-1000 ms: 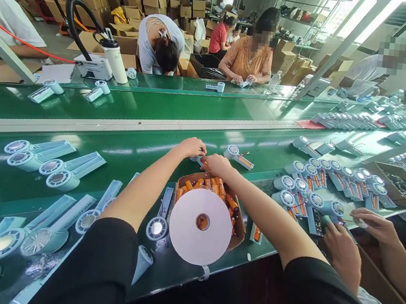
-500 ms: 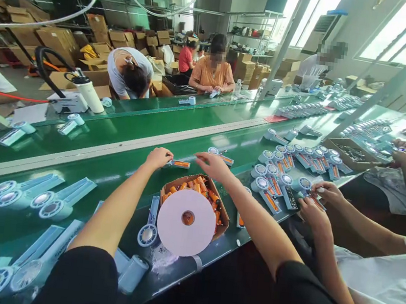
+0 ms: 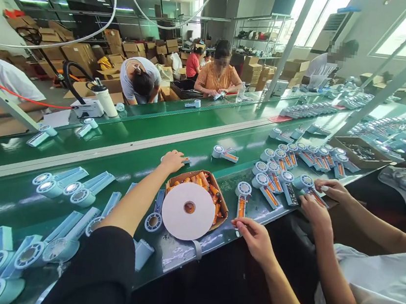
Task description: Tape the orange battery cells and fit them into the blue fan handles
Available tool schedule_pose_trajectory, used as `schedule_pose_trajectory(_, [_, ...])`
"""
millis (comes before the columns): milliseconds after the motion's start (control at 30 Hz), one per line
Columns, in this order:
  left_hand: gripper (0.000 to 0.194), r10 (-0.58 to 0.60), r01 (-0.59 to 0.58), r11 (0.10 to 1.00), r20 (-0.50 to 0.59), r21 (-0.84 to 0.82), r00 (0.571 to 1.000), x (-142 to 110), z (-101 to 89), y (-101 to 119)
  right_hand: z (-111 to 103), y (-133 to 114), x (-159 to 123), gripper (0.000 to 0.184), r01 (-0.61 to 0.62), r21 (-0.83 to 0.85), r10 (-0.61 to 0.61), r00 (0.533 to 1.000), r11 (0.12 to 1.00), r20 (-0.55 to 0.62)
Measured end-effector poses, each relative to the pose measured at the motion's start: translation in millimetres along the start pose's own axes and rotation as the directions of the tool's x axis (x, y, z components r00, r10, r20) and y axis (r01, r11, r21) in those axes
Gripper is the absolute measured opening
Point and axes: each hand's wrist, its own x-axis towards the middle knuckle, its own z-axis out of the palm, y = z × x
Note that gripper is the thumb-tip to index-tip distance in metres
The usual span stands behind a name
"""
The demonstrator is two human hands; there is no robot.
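My left hand (image 3: 173,160) reaches over the green belt, fingers curled over a light-blue handheld fan half (image 3: 186,160) that it mostly hides; only the ends show. My right hand (image 3: 253,237) is at the table's front edge, thumb and forefinger closed at the handle end of another fan half (image 3: 243,196) with an orange battery inside. Between my arms stands a cardboard box (image 3: 226,209) of orange batteries (image 3: 199,178). A large white paper-like disc (image 3: 176,213) with a central hole leans on its front. One fan half with its battery (image 3: 225,154) lies beyond the box.
Several blue fan housings (image 3: 85,194) lie at left. On the right are rows of battery-fitted fans (image 3: 277,168) and an open parts carton (image 3: 360,154). A co-worker's hands (image 3: 316,210) work close on my right. People sit across the belt, beside a white cylinder (image 3: 106,100).
My right hand has drawn back from above the belt to the fan half at the front edge. My left hand has moved over the fan half it was gripping by one end.
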Motion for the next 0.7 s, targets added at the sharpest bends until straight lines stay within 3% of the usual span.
schedule_pose_trajectory(200, [0.044,0.016,-0.017,0.999,0.041,0.038,0.999,17.3,9.5,-2.5,-0.9,15.0,-42.1,0.044,-0.036,0.009,0.036,0.999,0.999,-0.034])
schedule_pose_trajectory(367, [0.044,0.051,-0.054,0.998,0.085,0.031,0.995,26.9,23.4,5.3,28.1,14.3,-68.9,0.030,0.095,-0.058,-0.087,0.988,0.994,0.127])
schedule_pose_trajectory(533, [0.029,0.105,-0.101,0.994,0.146,-0.034,0.984,36.8,28.1,18.3,46.3,4.8,-67.8,0.027,0.322,-0.093,-0.275,0.901,0.942,0.335])
schedule_pose_trajectory(600, [0.033,0.111,-0.104,0.993,0.154,-0.051,0.982,38.7,22.3,16.9,46.5,1.3,-64.5,0.026,0.390,-0.101,-0.325,0.863,0.915,0.386])
schedule_pose_trajectory(700, [0.049,0.084,-0.077,0.996,0.135,-0.053,0.987,37.5,10.9,9.4,44.7,-2.6,-61.7,0.027,0.427,-0.093,-0.360,0.844,0.899,0.397])
